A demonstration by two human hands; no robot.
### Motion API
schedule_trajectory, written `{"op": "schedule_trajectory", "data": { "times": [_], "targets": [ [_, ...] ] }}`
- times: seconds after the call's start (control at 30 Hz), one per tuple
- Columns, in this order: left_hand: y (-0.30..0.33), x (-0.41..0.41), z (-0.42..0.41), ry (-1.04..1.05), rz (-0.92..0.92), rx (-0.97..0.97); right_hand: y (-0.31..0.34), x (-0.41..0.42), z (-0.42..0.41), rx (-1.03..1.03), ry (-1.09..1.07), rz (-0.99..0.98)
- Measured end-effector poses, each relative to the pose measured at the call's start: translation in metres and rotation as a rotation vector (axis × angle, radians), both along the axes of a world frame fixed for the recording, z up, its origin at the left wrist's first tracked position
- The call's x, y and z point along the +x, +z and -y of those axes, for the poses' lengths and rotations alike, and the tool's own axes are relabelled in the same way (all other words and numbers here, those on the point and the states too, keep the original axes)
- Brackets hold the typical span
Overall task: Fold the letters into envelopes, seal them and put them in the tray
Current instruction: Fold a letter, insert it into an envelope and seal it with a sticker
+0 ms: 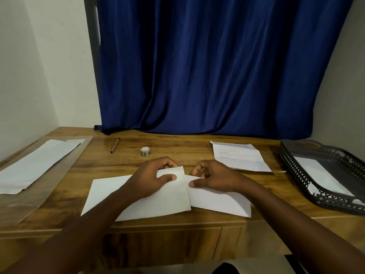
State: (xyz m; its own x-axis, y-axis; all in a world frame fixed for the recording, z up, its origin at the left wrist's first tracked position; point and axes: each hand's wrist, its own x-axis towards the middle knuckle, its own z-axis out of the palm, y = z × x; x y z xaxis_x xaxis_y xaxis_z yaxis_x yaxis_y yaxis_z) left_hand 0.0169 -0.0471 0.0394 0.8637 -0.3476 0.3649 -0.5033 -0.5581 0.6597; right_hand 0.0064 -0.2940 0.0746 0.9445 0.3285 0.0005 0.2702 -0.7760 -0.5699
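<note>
On a wooden worktop (177, 147), the left hand (152, 179) is pinching a folded letter (169, 192), feeding it rightward toward the envelope (219, 200) that the right hand (215, 177) is holding.

Dim, soft indoor light, no hard shadows, faint sheen on the worktop (177, 147) near the blue curtain (207, 66), white sheets the brightest areas, forearms in the foreground dark and slightly soft, wide-angle bowing of the walls and worktop edges toward the corners.

Home desk corner, wooden desk (177, 143), blue curtain (207, 66), plain walls, letter tray (296, 171)
</note>
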Motion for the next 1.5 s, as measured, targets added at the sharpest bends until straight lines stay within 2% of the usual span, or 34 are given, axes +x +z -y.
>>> {"op": "schedule_trajectory", "data": {
  "times": [0.07,0.13,0.2,0.3,0.37,0.53,0.73,0.93,1.03,1.13,1.23,1.37,1.5],
  "targets": [
    [0.004,0.004,-0.004,0.027,-0.01,-0.006,0.001,0.002,0.012,-0.044,0.0,-0.078],
    [0.007,0.002,-0.006,0.035,-0.012,0.029,-0.003,0.003,0.022,0.001,-0.013,-0.132],
    [0.011,-0.006,-0.006,0.03,-0.029,0.231,-0.008,0.002,0.026,0.036,-0.03,-0.15],
    [0.016,-0.019,-0.006,0.017,0.029,0.664,-0.015,0.003,0.027,0.108,-0.026,-0.19],
    [0.015,-0.023,-0.006,0.009,0.114,0.763,-0.016,0.004,0.028,0.135,-0.02,-0.208],
    [0.013,-0.02,-0.007,0.005,0.167,0.754,-0.009,0.004,0.026,0.099,0.042,-0.248],
    [0.01,-0.025,-0.001,-0.087,0.24,0.713,0.011,0.011,0.014,-0.062,0.123,-0.229],
    [0.005,-0.028,0.005,-0.103,0.326,0.674,0.0,0.014,-0.012,0.014,0.099,-0.117],
    [0.006,-0.029,-0.001,-0.071,0.346,0.678,0.006,0.012,-0.005,-0.031,0.088,-0.115],
    [0.009,-0.028,-0.007,-0.033,0.335,0.669,0.015,0.013,0.018,-0.123,0.023,-0.136],
    [0.01,-0.03,-0.007,-0.042,0.275,0.652,0.014,0.012,0.033,0.004,0.008,-0.189],
    [0.017,-0.033,-0.004,-0.079,0.098,0.577,0.007,0.008,0.033,0.107,0.018,-0.164],
    [0.022,-0.029,-0.037,0.033,0.045,0.721,0.002,0.008,0.033,0.143,0.028,-0.15]
  ]
}}
